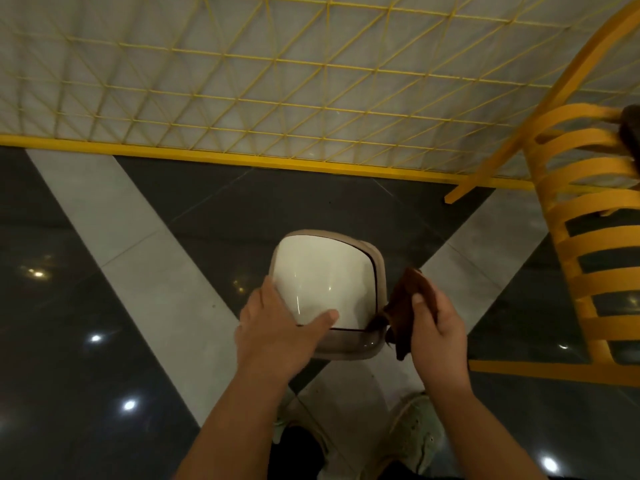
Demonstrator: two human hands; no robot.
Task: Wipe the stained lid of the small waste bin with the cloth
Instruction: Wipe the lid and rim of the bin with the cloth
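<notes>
Yellow chair (588, 216) beside bin lid (322, 282); left grip (277, 327) released, right grip (438, 323) grasping cloth (408, 299).

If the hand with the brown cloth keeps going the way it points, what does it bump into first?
Probably the bin: the right hand holds the cloth just beside the bin's right rim, angled up and inward toward the white lid. The cloth would likely touch that rim first, though depth is unclear.

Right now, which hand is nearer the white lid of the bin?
Left. The left hand rests on the lid, thumb across its near edge. The right hand grips the brown cloth just off the bin's right rim, not on the lid.
</notes>
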